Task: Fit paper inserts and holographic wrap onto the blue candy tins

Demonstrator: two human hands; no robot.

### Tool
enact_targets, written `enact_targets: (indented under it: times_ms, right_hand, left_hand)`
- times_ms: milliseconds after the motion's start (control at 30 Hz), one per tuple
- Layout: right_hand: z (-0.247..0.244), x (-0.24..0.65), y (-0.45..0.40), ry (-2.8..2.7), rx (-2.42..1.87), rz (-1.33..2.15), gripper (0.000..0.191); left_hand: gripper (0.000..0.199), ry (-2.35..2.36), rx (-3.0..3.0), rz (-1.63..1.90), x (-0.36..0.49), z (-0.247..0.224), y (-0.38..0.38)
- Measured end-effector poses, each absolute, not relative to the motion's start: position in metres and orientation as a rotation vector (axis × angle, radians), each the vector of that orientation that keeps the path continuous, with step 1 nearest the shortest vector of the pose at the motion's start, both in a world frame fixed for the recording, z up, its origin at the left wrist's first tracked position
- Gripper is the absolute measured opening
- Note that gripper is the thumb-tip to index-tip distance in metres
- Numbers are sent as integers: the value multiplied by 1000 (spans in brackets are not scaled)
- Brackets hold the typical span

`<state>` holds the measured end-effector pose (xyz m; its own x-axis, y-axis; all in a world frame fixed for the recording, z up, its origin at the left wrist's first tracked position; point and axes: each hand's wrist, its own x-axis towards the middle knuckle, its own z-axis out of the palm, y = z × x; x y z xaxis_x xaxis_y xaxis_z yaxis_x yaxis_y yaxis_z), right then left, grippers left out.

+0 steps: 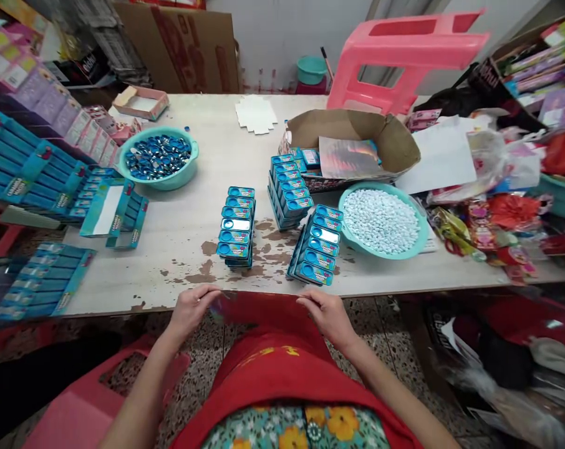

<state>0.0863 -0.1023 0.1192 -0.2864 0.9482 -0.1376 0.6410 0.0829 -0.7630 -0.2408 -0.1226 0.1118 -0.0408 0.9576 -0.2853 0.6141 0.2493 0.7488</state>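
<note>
At the table's front edge, my left hand (194, 310) pinches the left corner of a thin glossy sheet (264, 302) that looks dark red, perhaps from reflection. My right hand (328, 317) pinches its other corner, so the sheet is stretched between both hands above my red apron (273, 368). Just beyond it stand stacks of small blue packs: a left stack (236, 224), a middle stack (290, 190) and a right stack (316, 244). Each pack has a round hollow at one end. Neither hand touches the stacks.
A turquoise basin (158, 182) holds dark blue shiny pieces; another basin (380, 252) holds pale pellets. Behind stands an open cardboard box (357, 121) with a shiny sheet inside. Blue display boxes (34, 168) crowd the left. A pink stool (404, 47) rests on the table (207, 143).
</note>
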Motion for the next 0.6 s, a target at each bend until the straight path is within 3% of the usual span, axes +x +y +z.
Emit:
enact_targets:
  times_ms: [300,600]
  right_hand:
    - [59,73,-107,-2028,-1484,1208,29]
    - [16,35,-85,-2006,-1463,1235,27]
  left_hand:
    - [29,1865,1432,379,-255,71,-93]
    - [30,1742,1415,108,-301,68,-91]
